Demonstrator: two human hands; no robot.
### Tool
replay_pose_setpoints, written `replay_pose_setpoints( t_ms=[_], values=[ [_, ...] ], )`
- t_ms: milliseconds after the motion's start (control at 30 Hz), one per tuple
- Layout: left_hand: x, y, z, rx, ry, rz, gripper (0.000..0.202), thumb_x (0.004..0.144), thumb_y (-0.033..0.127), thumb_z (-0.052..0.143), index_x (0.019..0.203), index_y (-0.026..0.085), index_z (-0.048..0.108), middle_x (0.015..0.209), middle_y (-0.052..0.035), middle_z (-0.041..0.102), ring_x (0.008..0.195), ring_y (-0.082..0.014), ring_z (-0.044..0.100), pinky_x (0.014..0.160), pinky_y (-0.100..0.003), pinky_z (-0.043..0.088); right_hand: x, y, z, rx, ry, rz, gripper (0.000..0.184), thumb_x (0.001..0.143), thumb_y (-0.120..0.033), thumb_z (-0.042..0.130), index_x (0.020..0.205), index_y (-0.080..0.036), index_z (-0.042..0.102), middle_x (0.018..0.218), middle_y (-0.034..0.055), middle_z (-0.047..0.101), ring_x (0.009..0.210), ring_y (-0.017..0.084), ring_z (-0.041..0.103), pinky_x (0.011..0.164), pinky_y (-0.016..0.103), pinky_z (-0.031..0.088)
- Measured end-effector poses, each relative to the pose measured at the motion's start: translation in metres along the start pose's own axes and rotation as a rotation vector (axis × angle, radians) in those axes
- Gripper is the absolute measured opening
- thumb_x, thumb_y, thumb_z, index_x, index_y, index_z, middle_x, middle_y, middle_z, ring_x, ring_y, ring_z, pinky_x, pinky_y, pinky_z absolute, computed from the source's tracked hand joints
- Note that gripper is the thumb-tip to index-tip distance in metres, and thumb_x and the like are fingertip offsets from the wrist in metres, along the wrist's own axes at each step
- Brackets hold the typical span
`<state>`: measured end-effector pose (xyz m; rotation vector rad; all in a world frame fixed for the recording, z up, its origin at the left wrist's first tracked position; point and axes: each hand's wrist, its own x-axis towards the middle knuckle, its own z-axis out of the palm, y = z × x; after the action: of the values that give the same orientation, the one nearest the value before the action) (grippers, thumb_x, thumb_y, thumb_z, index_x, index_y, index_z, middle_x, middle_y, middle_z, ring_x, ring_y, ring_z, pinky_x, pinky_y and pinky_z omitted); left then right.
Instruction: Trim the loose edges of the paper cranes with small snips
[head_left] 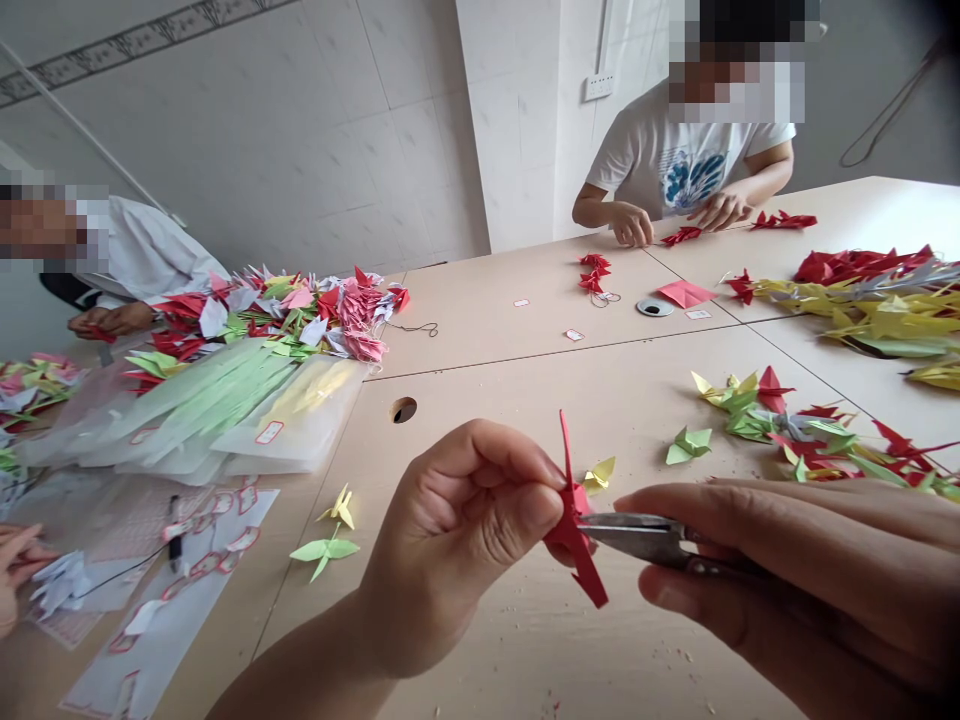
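My left hand (480,520) pinches a red folded paper crane (586,565) between thumb and fingertips, above the table. One narrow strip of the crane points up and a wider one points down to the right. My right hand (795,560) grips small pointed metal snips (637,535), their tips touching the crane's middle; its lower fingers are dark and partly out of frame. Just behind the crane lies a yellow paper crane (600,474). Further right sit a green crane (688,445) and a pile of mixed-colour cranes (810,430).
Left on the table are a heap of coloured cranes (285,305), plastic bags of folded paper (300,410), a label sheet (187,590) and a pen (175,540). A person (690,160) handles red cranes opposite; another person (142,250) works at left. Loose yellow (339,508) and green cranes (324,550) lie nearby.
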<state>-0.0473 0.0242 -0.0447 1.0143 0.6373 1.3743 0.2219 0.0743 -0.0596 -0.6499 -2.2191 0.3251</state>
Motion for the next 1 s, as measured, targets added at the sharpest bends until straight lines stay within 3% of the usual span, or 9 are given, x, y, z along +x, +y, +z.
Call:
replay_pose_setpoints(
  t_ms=[200, 333, 433, 500, 600, 700, 800, 867, 1000],
  values=[
    [-0.002, -0.002, -0.002, 0.021, 0.007, 0.012, 0.022, 0.106, 0.032, 0.112, 0.11, 0.024, 0.091, 0.097, -0.0027, 0.093, 0.083, -0.0182, 0.091, 0.087, -0.028, 0.08, -0.003, 0.002, -0.002, 0.019, 0.013, 0.013, 0.032, 0.111, -0.068, 0.097, 0.121, -0.038, 0.098, 0.091, 0.0059, 0.09, 0.088, 0.036, 0.091, 0.067, 0.038, 0.067],
    [-0.003, -0.002, -0.003, -0.018, -0.038, 0.046, 0.011, 0.111, 0.024, 0.106, 0.115, 0.027, 0.097, 0.1, -0.0018, 0.096, 0.087, -0.0155, 0.093, 0.092, -0.024, 0.079, 0.01, -0.003, -0.002, 0.023, -0.026, -0.032, 0.015, 0.121, -0.05, 0.087, 0.119, -0.037, 0.094, 0.091, 0.0038, 0.091, 0.076, 0.03, 0.087, 0.062, 0.037, 0.062],
    [-0.003, -0.002, -0.004, -0.042, -0.054, 0.042, 0.009, 0.112, 0.023, 0.104, 0.117, 0.028, 0.099, 0.102, -0.0019, 0.097, 0.09, -0.0144, 0.093, 0.093, -0.023, 0.079, 0.014, -0.005, -0.003, 0.023, -0.084, -0.058, 0.02, 0.128, -0.037, 0.073, 0.119, -0.036, 0.091, 0.092, 0.0025, 0.091, 0.07, 0.026, 0.084, 0.06, 0.035, 0.059],
    [-0.002, -0.002, -0.004, -0.046, -0.057, 0.038, 0.01, 0.112, 0.022, 0.105, 0.117, 0.028, 0.099, 0.102, -0.0017, 0.097, 0.09, -0.0142, 0.093, 0.093, -0.022, 0.079, 0.012, -0.003, -0.004, 0.024, -0.08, -0.022, 0.014, 0.124, -0.046, 0.083, 0.123, -0.037, 0.094, 0.091, 0.0029, 0.091, 0.074, 0.029, 0.086, 0.062, 0.036, 0.062],
    [0.001, -0.001, -0.002, -0.03, -0.022, 0.041, 0.014, 0.108, 0.021, 0.109, 0.113, 0.026, 0.098, 0.098, -0.0015, 0.096, 0.086, -0.0139, 0.092, 0.091, -0.021, 0.079, 0.006, 0.004, -0.006, 0.041, -0.042, 0.044, 0.034, 0.109, -0.068, 0.1, 0.127, -0.038, 0.098, 0.087, 0.0047, 0.089, 0.084, 0.035, 0.09, 0.065, 0.038, 0.067],
    [0.002, 0.0, 0.001, -0.02, 0.003, 0.031, 0.02, 0.103, 0.022, 0.113, 0.109, 0.024, 0.094, 0.095, -0.001, 0.095, 0.082, -0.0156, 0.092, 0.086, -0.024, 0.081, 0.003, 0.009, -0.007, 0.069, -0.036, 0.076, 0.045, 0.106, -0.078, 0.1, 0.125, -0.037, 0.098, 0.086, 0.0053, 0.087, 0.087, 0.036, 0.09, 0.066, 0.038, 0.069],
    [0.002, -0.002, 0.003, -0.019, -0.039, 0.048, 0.017, 0.111, 0.023, 0.107, 0.111, 0.024, 0.09, 0.094, 0.0015, 0.094, 0.079, -0.0141, 0.092, 0.085, -0.024, 0.081, 0.001, 0.01, -0.007, 0.098, -0.032, 0.096, 0.048, 0.105, -0.08, 0.1, 0.124, -0.036, 0.097, 0.082, 0.0044, 0.084, 0.084, 0.034, 0.088, 0.065, 0.037, 0.068],
    [0.0, -0.004, 0.003, -0.022, -0.072, 0.07, 0.012, 0.117, 0.022, 0.1, 0.114, 0.024, 0.089, 0.095, 0.002, 0.095, 0.079, -0.0116, 0.093, 0.084, -0.02, 0.078, 0.003, 0.007, -0.007, 0.136, -0.029, 0.12, 0.046, 0.108, -0.078, 0.098, 0.125, -0.035, 0.097, 0.078, 0.0031, 0.08, 0.076, 0.031, 0.084, 0.06, 0.034, 0.064],
    [-0.005, -0.011, 0.006, -0.056, -0.066, 0.031, 0.014, 0.113, 0.018, 0.104, 0.116, 0.024, 0.091, 0.103, 0.0017, 0.098, 0.084, -0.011, 0.095, 0.083, -0.019, 0.078, 0.019, -0.002, -0.005, 0.375, -0.124, 0.257, 0.051, 0.121, -0.078, 0.081, 0.109, -0.031, 0.096, 0.067, -0.0003, 0.068, 0.051, 0.018, 0.058, 0.04, 0.026, 0.042]
  ],
)
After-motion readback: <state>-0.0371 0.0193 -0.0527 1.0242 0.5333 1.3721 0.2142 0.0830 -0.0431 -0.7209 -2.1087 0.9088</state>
